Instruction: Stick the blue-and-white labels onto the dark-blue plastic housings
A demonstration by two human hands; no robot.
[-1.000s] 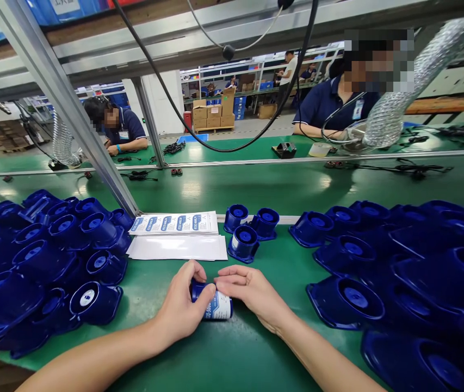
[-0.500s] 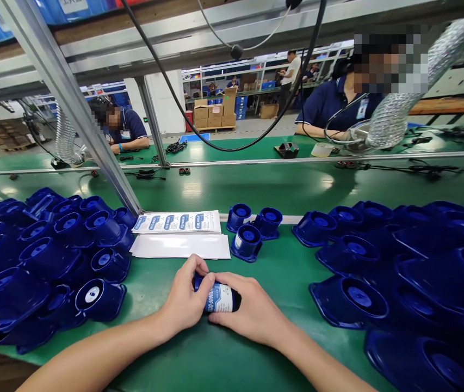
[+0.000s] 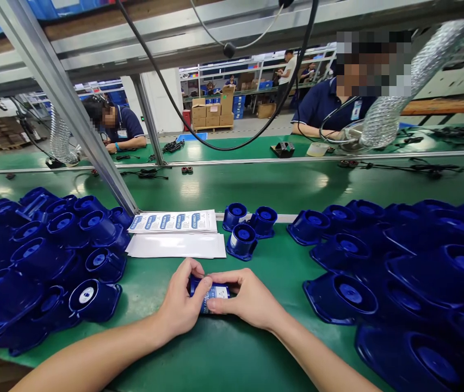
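Between my hands, low over the green bench, is a blue plastic housing lying on its side. A white and blue label covers its curved wall. My left hand grips the housing's left end, thumb on top. My right hand holds its right end, with the thumb pressed on the label. Fingers hide much of the housing. Just beyond my hands lie a sheet of printed labels and blank white backing sheets. A labelled blue housing stands to their right with two others.
Heaps of blue housings crowd the left side, and more housings fill the right. A slanted metal post meets the bench at the left. A black cable hangs ahead. Two co-workers sit across the bench.
My right thumb and fingers have slid left over the label, covering more of it. The housing has turned slightly in my hands. The whole view has shifted a little.
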